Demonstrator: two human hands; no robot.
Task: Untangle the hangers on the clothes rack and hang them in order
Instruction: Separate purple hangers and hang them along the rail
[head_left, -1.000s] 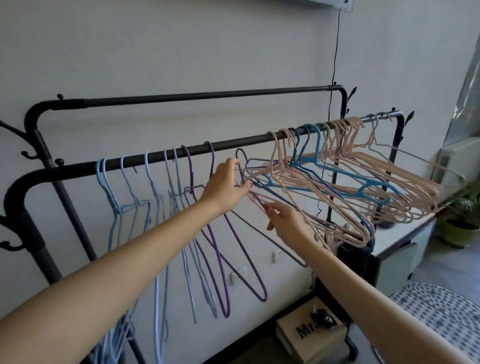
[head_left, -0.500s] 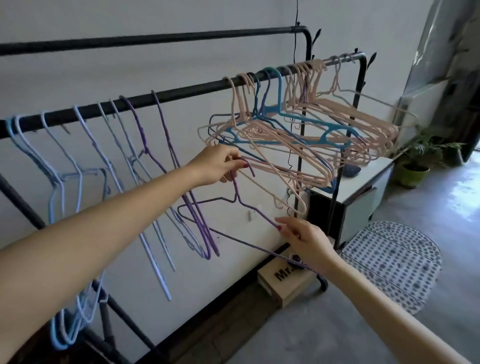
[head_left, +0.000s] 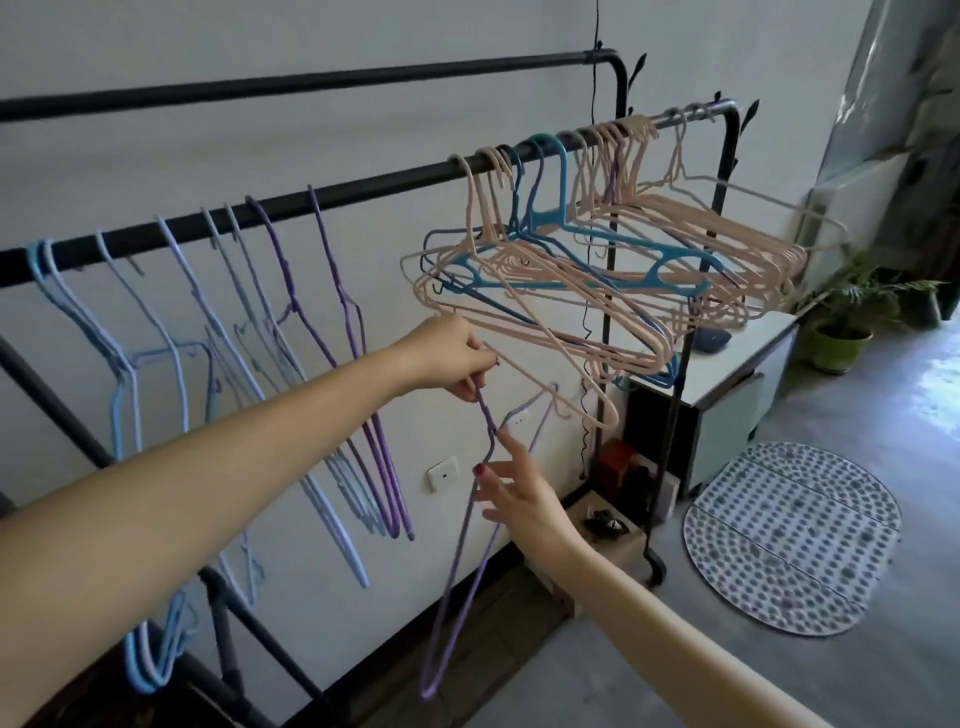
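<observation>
Nearest: right hand (head_left: 511, 488) sat below the front rail (head_left: 363, 189), fingers straight and spread, tips just touching the shoulder bend of the loose purple hanger (head_left: 467, 545); not gripping it. Left hand (head_left: 452, 356), higher and closer to the rail, pinched that hanger at its neck. Hanger was off the rail, hanging tilted, its long end pointing at the floor.

Under the rail's left and middle stretch: blue hangers (head_left: 124, 374), then purple hangers (head_left: 358, 395), hooked and spaced in order. Under the rail's right end: tangled pink hangers (head_left: 649, 275) with a teal hanger (head_left: 597, 260) knotted in, mostly lying flat. One pink arm ran just past the left hand's knuckles.

Risks, my read:
- Lifting the purple hanger to the rail could snag that low pink arm, since it crossed the path up. Could drag the clump or unhook some.
- One pinch at the neck is a weak hold; hanger could swing or slip if the right hand doesn't steady it.
- Hook orientation hidden by the left hand; can't tell if it'd go on facing the same way as its neighbours.
</observation>
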